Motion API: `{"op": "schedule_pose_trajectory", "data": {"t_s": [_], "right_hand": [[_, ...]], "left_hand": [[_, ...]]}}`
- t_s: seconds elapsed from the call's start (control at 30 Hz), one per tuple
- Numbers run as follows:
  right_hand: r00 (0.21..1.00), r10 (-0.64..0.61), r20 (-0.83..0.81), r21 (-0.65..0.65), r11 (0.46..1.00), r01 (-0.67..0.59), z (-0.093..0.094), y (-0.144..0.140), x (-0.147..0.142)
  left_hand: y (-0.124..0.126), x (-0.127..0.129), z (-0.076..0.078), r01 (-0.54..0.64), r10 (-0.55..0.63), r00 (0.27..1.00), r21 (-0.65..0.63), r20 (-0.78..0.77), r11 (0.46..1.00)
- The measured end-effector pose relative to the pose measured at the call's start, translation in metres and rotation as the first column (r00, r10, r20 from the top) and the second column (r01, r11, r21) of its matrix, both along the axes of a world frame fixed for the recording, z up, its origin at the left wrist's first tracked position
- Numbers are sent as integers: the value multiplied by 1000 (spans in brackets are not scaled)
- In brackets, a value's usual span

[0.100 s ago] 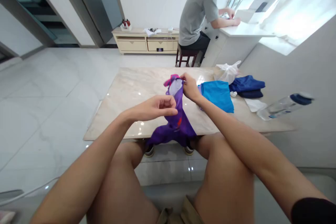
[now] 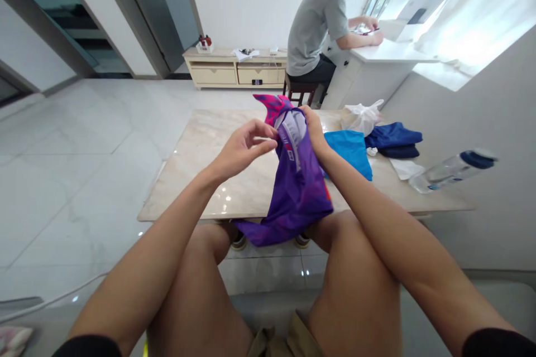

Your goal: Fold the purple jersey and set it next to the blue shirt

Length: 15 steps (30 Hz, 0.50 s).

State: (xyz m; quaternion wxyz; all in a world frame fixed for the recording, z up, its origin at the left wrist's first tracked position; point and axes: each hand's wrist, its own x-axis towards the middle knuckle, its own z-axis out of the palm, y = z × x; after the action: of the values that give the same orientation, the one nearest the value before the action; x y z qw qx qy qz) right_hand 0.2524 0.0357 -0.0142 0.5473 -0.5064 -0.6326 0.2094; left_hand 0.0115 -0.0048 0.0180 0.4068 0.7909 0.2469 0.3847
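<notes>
Both hands hold a purple garment [image 2: 298, 189] up over the near edge of the desk [image 2: 201, 162]. The left hand [image 2: 243, 148] pinches the garment's upper edge between thumb and fingertips, at about 9 o'clock of the cloth. The right hand [image 2: 315, 131] grips the same upper edge from the 3 o'clock side, fingers closed on the fabric. A pink patterned part [image 2: 274, 106] stands up at 12 o'clock, above both hands, and the pale inside of the garment shows between them. The rest of the cloth hangs down toward 6 o'clock, past the desk edge and in front of the knees.

On the desk, at 3 o'clock of the garment and just beside the right wrist, lies a folded blue cloth [image 2: 349, 152]. Farther toward 2 o'clock lie a dark blue cloth [image 2: 393, 140] and a white bag [image 2: 360, 116], close together. A clear bottle [image 2: 454, 170] with a dark cap lies on its side near the right end of the desk.

At 12 o'clock, well apart, another person [image 2: 318, 22] in a grey shirt sits on a stool at a white counter [image 2: 389, 53].
</notes>
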Motion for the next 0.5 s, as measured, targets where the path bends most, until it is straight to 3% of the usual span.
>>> {"op": "schedule_pose_trajectory", "data": {"t_s": [0.07, 0.1, 0.2, 0.27, 0.33, 0.4, 0.43, 0.5], "right_hand": [[981, 151, -124, 7, 988, -152, 17, -9, -7], [958, 231, -169, -3, 972, -235, 23, -13, -12], [886, 376, -271, -54, 913, -404, 31, -23, -25], [909, 324, -261, -97, 928, -359, 30, -24, -26], [978, 152, -143, -111, 979, -168, 24, -21, -18], [999, -10, 35, -138, 990, 14, 16, -17, -8], [994, -20, 109, -191, 981, 40, 12, -16, -5], [978, 120, 168, -359, 932, -52, 1, -18, -6]], "left_hand": [[9, 3, -3, -205, 197, 976, 86, 98, 975], [14, 4, -6, -249, 239, 965, 96, 105, 964], [22, 8, -17, -195, 195, 980, -17, 47, 981], [23, 13, -21, -181, 187, 981, -105, 47, 978], [25, 17, -24, -257, 277, 952, -152, 129, 954], [32, 18, -26, -361, 408, 872, -208, 271, 909], [37, 16, -27, -398, 463, 819, -248, 338, 883], [46, 11, -29, -433, 541, 713, -326, 446, 840]]}}
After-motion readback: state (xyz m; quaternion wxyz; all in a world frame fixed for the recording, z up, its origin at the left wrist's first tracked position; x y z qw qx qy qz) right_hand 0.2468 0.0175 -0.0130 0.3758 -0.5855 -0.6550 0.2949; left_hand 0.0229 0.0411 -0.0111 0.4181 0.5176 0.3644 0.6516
